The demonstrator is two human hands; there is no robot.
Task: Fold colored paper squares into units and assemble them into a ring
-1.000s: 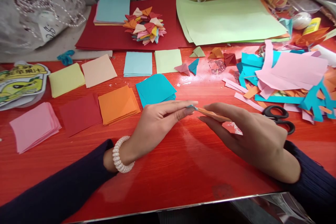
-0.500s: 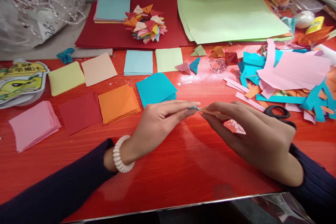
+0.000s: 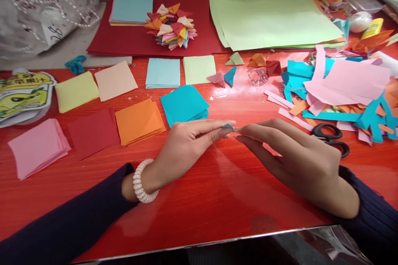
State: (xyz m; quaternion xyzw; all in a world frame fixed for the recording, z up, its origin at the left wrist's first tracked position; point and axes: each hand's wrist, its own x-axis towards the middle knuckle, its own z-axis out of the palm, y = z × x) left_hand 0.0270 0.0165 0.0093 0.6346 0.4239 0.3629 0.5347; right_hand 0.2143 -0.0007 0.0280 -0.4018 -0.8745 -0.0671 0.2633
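Observation:
Between the thumb and fingers of my left hand (image 3: 192, 143) is a small folded blue paper piece (image 3: 229, 126), only its tip showing. My right hand (image 3: 292, 153) meets it from the right, thumb and fingers pinched on a sliver of folded orange paper (image 3: 236, 129), mostly hidden. The two paper pieces touch or nearly touch; I cannot tell if one sits inside the other. Just behind my left hand lies a stack of blue paper squares (image 3: 185, 103). Black-handled scissors (image 3: 326, 132) lie beyond my right hand.
Paper stacks in orange (image 3: 137, 122), red (image 3: 93, 134) and pink (image 3: 37, 149) lie at left. A ring of folded paper (image 3: 171, 27) stands at the back, near large green sheets (image 3: 273, 20). Several folded triangles (image 3: 234, 59) lie mid-table. Paper scraps (image 3: 345, 83) heap up at right.
My right hand has shifted slightly left, closer to my left hand, and less of the orange paper shows. More of the blue tip is visible. The view has shifted slightly.

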